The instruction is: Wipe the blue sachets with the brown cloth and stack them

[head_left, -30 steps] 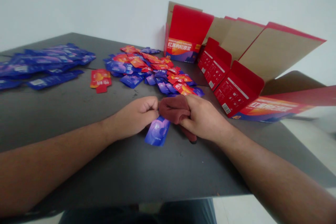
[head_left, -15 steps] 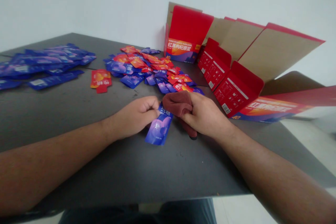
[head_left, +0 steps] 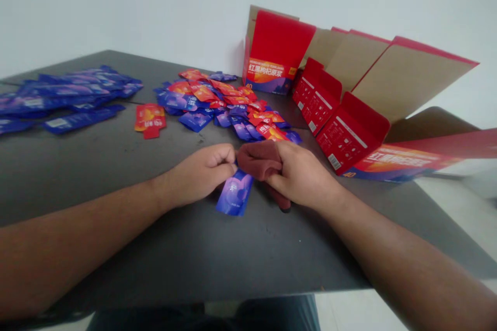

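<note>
Pinched by its upper end in my left hand (head_left: 207, 170), a blue-purple sachet (head_left: 234, 195) hangs tilted over the table. My right hand (head_left: 301, 170) is closed on a folded brown cloth (head_left: 259, 159), which presses over the top of the sachet and hides its upper part. One end of the cloth dangles below my right fingers. Just beyond both hands spreads a mixed pile of red and blue sachets (head_left: 223, 98). A lone red sachet (head_left: 149, 119) lies left of that pile.
A heap of blue sachets (head_left: 73, 88) lies at the far left of the dark table (head_left: 217, 258). Open red cardboard boxes stand at the right, among them a near box (head_left: 353, 132) with raised flaps and one at the back (head_left: 272, 62). A wall rises behind.
The cloth in my right hand has shifted slightly left and down over the sachet, covering more of its printed top. My left hand keeps its pinch in nearly the same place.
</note>
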A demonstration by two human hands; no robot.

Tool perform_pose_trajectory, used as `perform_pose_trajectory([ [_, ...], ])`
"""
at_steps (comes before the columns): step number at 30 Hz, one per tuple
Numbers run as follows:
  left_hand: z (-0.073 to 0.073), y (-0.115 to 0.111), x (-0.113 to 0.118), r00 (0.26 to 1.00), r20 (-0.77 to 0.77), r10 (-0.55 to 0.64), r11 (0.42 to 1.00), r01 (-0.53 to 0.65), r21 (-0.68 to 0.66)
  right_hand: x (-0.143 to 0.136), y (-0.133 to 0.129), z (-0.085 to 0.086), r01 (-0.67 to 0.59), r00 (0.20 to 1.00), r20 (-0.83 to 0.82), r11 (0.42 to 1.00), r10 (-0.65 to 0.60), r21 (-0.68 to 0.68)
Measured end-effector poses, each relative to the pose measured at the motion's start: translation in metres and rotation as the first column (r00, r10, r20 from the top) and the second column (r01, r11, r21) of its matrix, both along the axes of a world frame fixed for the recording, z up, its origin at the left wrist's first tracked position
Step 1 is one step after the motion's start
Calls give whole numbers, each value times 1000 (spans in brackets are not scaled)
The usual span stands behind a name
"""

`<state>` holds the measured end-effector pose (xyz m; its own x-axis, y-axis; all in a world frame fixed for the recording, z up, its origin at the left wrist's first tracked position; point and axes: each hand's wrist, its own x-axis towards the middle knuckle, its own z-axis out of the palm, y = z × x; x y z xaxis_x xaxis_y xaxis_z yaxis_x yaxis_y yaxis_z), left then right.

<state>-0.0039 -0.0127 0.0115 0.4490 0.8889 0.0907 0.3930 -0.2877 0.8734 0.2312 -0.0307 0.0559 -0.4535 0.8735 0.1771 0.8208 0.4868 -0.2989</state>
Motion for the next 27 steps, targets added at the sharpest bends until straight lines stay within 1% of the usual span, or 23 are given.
perform_pose_trajectory([
  [2,1,0,1,1000,13,3,1000,-2,-28,-1,-3,0,-95,995,21,995,95,-12],
  [4,1,-1,2,1000,28,11,999,-9,-54,-1,-6,0,-152,987,60,988,152,-9],
  [6,1,-1,3,998,51,21,996,-17,-82,0,-5,1,-144,986,89,990,143,6],
  [9,-3,-1,4,993,113,43,991,-28,-134,1,-4,1,-72,993,96,996,67,53],
  [11,-7,0,4,985,159,70,985,-43,-166,0,-5,-1,-81,991,113,993,71,82],
  [15,-17,3,4,958,255,130,980,-86,-179,-5,-14,-3,-281,946,187,958,265,59],
  [16,-19,4,4,953,270,140,980,-95,-175,-6,-16,-3,-305,937,198,951,288,58],
  [17,-20,4,4,948,280,150,980,-105,-171,-7,-17,-3,-303,937,201,951,285,65],
  [20,-21,3,5,938,295,182,976,-136,-169,-7,-17,-3,-203,969,166,972,181,122],
  [22,-19,2,6,939,287,190,976,-150,-158,-8,-16,-3,-165,978,148,976,144,142],
  [23,-17,1,5,942,274,192,977,-157,-144,-9,-17,-4,-180,975,156,974,158,136],
  [27,-10,0,4,958,187,218,975,-204,-90,-13,-21,-7,-325,927,219,943,303,72],
])
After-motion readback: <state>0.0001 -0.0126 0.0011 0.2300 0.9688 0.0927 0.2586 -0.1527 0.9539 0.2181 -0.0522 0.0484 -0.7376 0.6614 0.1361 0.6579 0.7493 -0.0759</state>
